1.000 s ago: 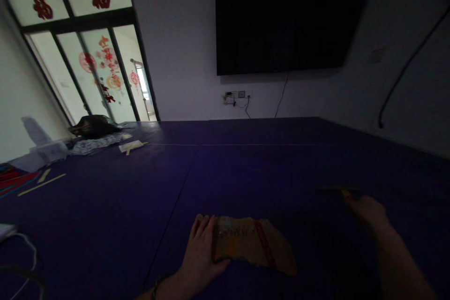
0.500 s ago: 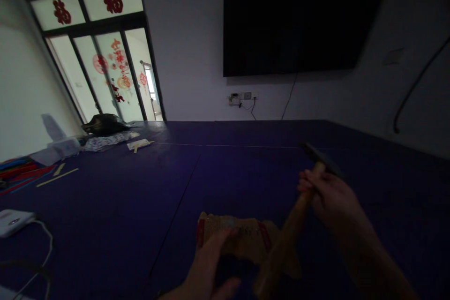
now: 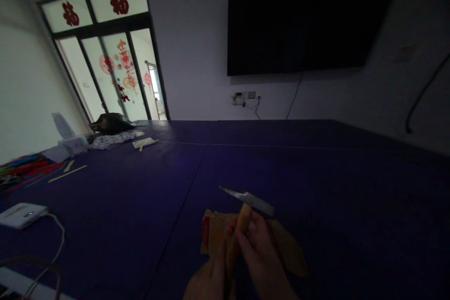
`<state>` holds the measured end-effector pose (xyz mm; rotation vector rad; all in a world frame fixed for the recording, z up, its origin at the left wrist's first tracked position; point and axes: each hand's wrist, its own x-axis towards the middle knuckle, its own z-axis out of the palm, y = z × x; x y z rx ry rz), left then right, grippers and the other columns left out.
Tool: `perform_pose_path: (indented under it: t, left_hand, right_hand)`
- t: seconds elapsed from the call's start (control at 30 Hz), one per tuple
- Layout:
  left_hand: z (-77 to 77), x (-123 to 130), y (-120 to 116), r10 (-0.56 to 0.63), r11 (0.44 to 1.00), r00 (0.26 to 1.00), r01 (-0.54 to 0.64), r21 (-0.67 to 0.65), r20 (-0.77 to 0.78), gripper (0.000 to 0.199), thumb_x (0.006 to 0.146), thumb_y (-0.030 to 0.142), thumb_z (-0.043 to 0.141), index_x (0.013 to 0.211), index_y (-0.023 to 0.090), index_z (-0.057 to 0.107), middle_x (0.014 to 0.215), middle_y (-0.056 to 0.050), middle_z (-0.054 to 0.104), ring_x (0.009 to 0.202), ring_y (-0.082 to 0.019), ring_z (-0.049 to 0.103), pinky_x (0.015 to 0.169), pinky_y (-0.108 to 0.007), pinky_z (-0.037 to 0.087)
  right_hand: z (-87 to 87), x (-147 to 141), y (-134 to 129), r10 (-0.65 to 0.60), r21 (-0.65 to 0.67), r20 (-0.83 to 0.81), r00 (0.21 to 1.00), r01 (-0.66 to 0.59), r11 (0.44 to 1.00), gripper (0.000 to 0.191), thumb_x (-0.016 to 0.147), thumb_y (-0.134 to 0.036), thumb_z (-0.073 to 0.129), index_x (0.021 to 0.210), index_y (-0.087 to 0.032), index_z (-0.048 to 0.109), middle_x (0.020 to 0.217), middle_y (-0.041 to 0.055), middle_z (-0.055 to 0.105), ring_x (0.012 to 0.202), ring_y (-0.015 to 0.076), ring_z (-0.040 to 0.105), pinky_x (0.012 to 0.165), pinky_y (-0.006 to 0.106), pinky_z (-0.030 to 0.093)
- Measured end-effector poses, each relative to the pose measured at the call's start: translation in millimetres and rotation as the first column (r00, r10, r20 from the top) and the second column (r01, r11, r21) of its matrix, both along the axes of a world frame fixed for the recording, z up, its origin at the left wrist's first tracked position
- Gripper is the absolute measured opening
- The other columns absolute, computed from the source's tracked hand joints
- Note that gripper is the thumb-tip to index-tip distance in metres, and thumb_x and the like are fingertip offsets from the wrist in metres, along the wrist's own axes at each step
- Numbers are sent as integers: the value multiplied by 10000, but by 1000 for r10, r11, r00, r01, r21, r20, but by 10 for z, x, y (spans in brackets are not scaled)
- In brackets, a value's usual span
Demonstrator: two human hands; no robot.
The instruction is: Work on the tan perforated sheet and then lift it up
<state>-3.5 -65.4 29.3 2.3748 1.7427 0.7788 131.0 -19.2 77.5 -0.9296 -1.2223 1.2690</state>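
Observation:
A hammer [image 3: 245,208] with a grey metal head and a wooden handle is held upright near the bottom centre. My right hand [image 3: 258,243] is closed round the handle just below the head. Lower down, my left hand [image 3: 209,274] is closed on the same handle, its fingers partly hidden in shadow. Beneath and behind both hands, a tan cloth-like piece [image 3: 290,248] with red bands lies on the dark blue table [image 3: 176,173]; my hands cover its middle.
At the left lie a white device [image 3: 24,214] with a cable, coloured strips [image 3: 33,166] and pale sticks. A black bag [image 3: 111,123] and papers [image 3: 114,139] sit at the far left. A large dark screen [image 3: 302,23] hangs on the wall.
The hammer has moved left and down in my right hand, now above the tan piece. My left hand, open before, has closed on the handle. The view has shifted slightly.

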Motion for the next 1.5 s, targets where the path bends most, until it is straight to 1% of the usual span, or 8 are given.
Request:
perform_pose_path:
  t: [0.13, 0.27, 0.37, 0.47, 0.67, 0.87, 1.2, 1.5]
  left_hand:
    - [7, -240, 29, -72, 965, 997, 66, 253, 13, 456, 795, 155, 412, 1251, 157, 403, 1068, -136, 621, 865, -177, 641, 734, -219, 529]
    - [359, -444, 16, -114, 980, 982, 86, 177, 153, 325, 829, 270, 417, 1133, 194, 502, 949, -73, 672, 792, -156, 651, 688, -188, 526]
    - [634, -659, 132, 62, 994, 961, -84, 70, 268, 314, 827, 329, 399, 1069, 181, 534, 929, -53, 674, 794, -158, 642, 695, -197, 512]
    - [744, -976, 401, 260, 964, 937, -266, -5, 233, 340, 806, 353, 384, 1007, 130, 543, 819, -56, 671, 708, -167, 631, 639, -217, 494]
    - [523, -1530, 876, 432, 893, 900, -415, -176, 68, 240, 798, 279, 387, 874, 129, 558, 760, -60, 657, 703, -179, 628, 599, -210, 438]
    - [242, -1623, 982, 483, 823, 872, -482, -301, -75, 205, 844, 238, 374, 837, 128, 548, 831, -98, 660, 763, -186, 634, 578, -199, 402]
    - [102, -1484, 1114, 402, 802, 847, -509, -314, -348, 262, 871, 248, 349, 939, 110, 562, 924, -127, 653, 833, -218, 622, 672, -255, 419]
    - [144, -1266, 1226, 377, 803, 811, -527, -278, -448, 307, 846, 318, 369, 975, 131, 575, 894, -135, 656, 834, -244, 626, 699, -301, 448]
  right_hand:
    - [51, -44, -7, 167, 90, 4, 986, -166, 982, 400, 814, -226, 417, 1176, -233, 245, 1193, 119, 526, 1100, 190, 509, 958, 394, 385]
    - [185, -5, 11, 237, 227, 297, 925, -310, 923, 491, 775, -158, 410, 1241, -243, 279, 1240, 109, 500, 1143, 195, 471, 955, 412, 391]
    - [352, 211, 41, 142, 290, 521, 842, -331, 898, 408, 713, -161, 519, 1104, -278, 512, 1181, 53, 560, 1124, 231, 483, 978, 449, 348]
    - [420, 603, 137, -86, 402, 656, 750, -251, 880, 307, 786, -275, 444, 1070, -258, 558, 1127, 66, 602, 1039, 223, 553, 889, 413, 445]
    - [-136, 1640, 491, -385, 423, 698, 604, 87, 902, 299, 708, -395, 473, 908, -235, 628, 956, 77, 684, 868, 242, 639, 776, 373, 514]
    - [-685, 2279, 650, -532, 365, 698, 479, 402, 840, 306, 594, -453, 465, 730, -236, 632, 761, 74, 713, 640, 271, 661, 598, 369, 526]
    - [-812, 2463, 694, -428, 206, 777, 462, 456, 866, 385, 539, -507, 450, 719, -226, 642, 783, 70, 711, 722, 285, 652, 652, 361, 499]
    - [-606, 2354, 594, -352, 171, 839, 416, 412, 895, 303, 591, -456, 445, 714, -250, 630, 829, 117, 701, 720, 302, 648, 672, 381, 481]
